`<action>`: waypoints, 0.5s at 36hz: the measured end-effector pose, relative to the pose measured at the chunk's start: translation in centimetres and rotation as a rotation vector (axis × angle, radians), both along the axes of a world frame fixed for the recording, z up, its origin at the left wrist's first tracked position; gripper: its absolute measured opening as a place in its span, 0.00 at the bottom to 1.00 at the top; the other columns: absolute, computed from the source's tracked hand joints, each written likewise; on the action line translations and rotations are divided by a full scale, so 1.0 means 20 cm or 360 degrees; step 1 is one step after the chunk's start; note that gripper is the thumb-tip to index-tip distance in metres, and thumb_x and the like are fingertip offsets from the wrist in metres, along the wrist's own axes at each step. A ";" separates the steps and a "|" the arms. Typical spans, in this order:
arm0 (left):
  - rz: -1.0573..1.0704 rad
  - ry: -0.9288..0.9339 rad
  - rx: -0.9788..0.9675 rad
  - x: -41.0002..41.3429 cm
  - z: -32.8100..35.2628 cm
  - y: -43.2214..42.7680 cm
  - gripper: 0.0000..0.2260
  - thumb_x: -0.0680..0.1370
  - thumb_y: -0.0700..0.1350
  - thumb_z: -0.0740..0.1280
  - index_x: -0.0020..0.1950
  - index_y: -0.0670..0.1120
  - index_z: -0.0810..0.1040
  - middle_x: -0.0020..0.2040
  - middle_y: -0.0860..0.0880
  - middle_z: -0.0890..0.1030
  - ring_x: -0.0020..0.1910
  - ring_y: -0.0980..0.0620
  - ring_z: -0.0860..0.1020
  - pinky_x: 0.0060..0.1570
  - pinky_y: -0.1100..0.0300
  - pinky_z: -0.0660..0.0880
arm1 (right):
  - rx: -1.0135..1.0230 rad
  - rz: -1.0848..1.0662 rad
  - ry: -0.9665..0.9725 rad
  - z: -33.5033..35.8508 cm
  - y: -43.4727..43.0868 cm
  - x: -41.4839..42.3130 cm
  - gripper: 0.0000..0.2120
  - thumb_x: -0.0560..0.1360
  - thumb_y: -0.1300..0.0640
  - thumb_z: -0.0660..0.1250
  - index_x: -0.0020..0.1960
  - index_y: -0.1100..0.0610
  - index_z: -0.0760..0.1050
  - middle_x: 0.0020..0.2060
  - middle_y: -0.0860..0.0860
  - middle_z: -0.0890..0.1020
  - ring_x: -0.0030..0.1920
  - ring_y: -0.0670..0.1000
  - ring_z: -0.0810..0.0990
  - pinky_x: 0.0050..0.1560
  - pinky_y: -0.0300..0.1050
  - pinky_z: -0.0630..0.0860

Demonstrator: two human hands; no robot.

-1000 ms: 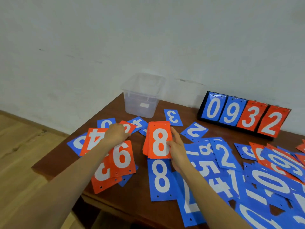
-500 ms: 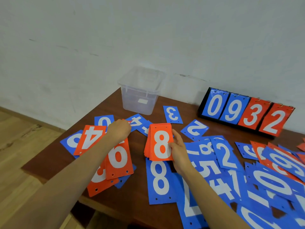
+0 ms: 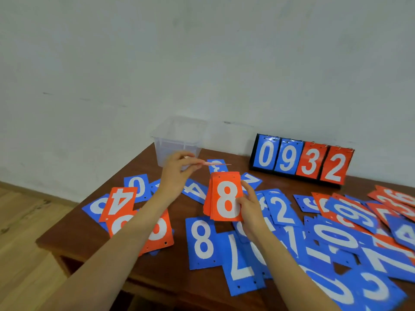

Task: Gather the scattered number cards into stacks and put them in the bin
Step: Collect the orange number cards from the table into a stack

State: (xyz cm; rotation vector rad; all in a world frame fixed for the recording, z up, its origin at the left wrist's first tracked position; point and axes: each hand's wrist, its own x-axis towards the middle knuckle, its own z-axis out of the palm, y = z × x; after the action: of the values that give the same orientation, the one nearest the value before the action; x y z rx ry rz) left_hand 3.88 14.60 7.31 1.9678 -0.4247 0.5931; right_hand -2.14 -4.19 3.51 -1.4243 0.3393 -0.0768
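Note:
My right hand (image 3: 249,204) holds a stack of red cards (image 3: 225,196) with a white 8 on top, tilted up above the table. My left hand (image 3: 177,173) pinches a single red card (image 3: 215,163), seen edge-on, lifted level just behind the stack and in front of the clear plastic bin (image 3: 177,138). Red cards 4 (image 3: 120,204) and 6 (image 3: 159,232) lie under my left forearm. Blue cards 8 (image 3: 202,241) and 7 (image 3: 242,261) lie in front of the stack.
A black scoreboard stand (image 3: 301,159) showing 0 9 3 2 stands at the back against the wall. Several blue and red cards (image 3: 350,223) overlap across the right side of the brown table (image 3: 175,286). The table's left edge drops to a wooden floor (image 3: 24,232).
My left hand picked a red card up off the table at the left and raised it toward the stack. The right hand kept the stack in place.

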 end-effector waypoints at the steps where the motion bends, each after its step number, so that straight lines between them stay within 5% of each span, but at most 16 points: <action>1: -0.0064 -0.0043 0.0021 -0.02 0.01 -0.02 0.08 0.74 0.38 0.70 0.51 0.45 0.84 0.49 0.56 0.77 0.51 0.57 0.74 0.51 0.68 0.71 | -0.0006 -0.0027 0.0003 0.01 -0.03 -0.02 0.23 0.80 0.66 0.54 0.70 0.47 0.63 0.56 0.53 0.77 0.47 0.52 0.80 0.34 0.44 0.80; 4: -0.0159 -0.0158 0.0142 -0.07 0.02 -0.10 0.08 0.73 0.35 0.70 0.50 0.43 0.85 0.47 0.49 0.81 0.47 0.53 0.78 0.49 0.67 0.72 | -0.0086 -0.0099 0.0000 0.02 -0.10 -0.07 0.24 0.79 0.66 0.54 0.70 0.45 0.64 0.60 0.55 0.76 0.53 0.57 0.79 0.38 0.48 0.80; 7: -0.0215 -0.0141 0.0162 -0.13 0.03 -0.18 0.08 0.73 0.34 0.69 0.50 0.41 0.84 0.48 0.46 0.83 0.46 0.60 0.78 0.50 0.71 0.73 | -0.0087 -0.0122 -0.0020 0.04 -0.18 -0.13 0.24 0.79 0.66 0.53 0.70 0.46 0.64 0.61 0.56 0.75 0.52 0.56 0.80 0.38 0.48 0.79; 11: -0.0278 -0.0178 0.0153 -0.21 0.02 -0.27 0.10 0.74 0.32 0.67 0.53 0.41 0.83 0.51 0.47 0.83 0.49 0.65 0.76 0.49 0.76 0.71 | -0.0082 -0.0155 -0.0033 0.07 -0.27 -0.19 0.23 0.79 0.65 0.54 0.70 0.47 0.64 0.55 0.53 0.78 0.46 0.52 0.81 0.37 0.47 0.79; 16: -0.0482 -0.0027 0.0019 -0.31 -0.02 -0.35 0.13 0.78 0.34 0.61 0.58 0.42 0.80 0.54 0.52 0.81 0.51 0.68 0.77 0.51 0.71 0.74 | -0.0072 -0.0173 -0.0051 0.09 -0.33 -0.24 0.22 0.80 0.62 0.55 0.71 0.46 0.63 0.61 0.54 0.76 0.55 0.57 0.79 0.51 0.57 0.80; 18: -0.0520 0.0036 -0.0115 -0.35 -0.04 -0.39 0.10 0.79 0.38 0.63 0.57 0.42 0.81 0.53 0.51 0.82 0.52 0.65 0.78 0.51 0.69 0.75 | -0.0028 -0.0160 -0.0064 0.10 -0.35 -0.26 0.20 0.80 0.61 0.56 0.70 0.46 0.63 0.57 0.52 0.78 0.52 0.55 0.80 0.49 0.56 0.80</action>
State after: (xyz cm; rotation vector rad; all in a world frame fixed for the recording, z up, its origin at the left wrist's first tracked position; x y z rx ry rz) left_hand -3.10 6.76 6.54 1.7851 -0.6846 0.3714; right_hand -7.37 -11.14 5.43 -1.4206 0.3778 -0.1901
